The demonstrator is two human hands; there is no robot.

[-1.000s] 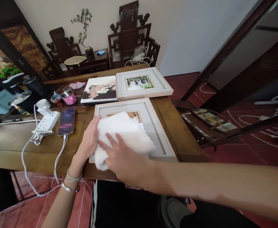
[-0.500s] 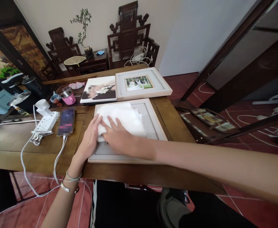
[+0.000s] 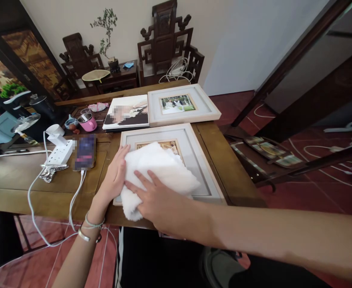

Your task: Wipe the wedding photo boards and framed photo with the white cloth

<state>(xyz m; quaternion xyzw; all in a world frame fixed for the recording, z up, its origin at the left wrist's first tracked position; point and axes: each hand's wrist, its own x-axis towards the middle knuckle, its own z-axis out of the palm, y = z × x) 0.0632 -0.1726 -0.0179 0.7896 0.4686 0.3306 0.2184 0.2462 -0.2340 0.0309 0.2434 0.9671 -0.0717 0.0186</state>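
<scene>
A light wooden picture frame [image 3: 205, 168] lies flat near the table's front edge, its inner picture partly covered by a fluffy white cloth [image 3: 163, 168]. My right hand [image 3: 154, 196] rests on the cloth with fingers spread, pressing it against the frame's lower part; one corner of the cloth hangs over the frame's front edge. My left hand [image 3: 115, 174] lies along the frame's left side, fingers stretched out beside the cloth, and holds nothing.
Behind the frame lie a second framed photo [image 3: 204, 105] and a photo panel [image 3: 127, 112]. To the left are a pink mug [image 3: 87, 122], a phone [image 3: 85, 152], a white power strip [image 3: 60, 154] with cables, and a black kettle [image 3: 40, 106]. Carved chairs stand behind the table [image 3: 224, 160].
My right hand has moved toward the table's front edge with the cloth, uncovering the top of the inner picture. My left hand has stayed at the frame's left side.
</scene>
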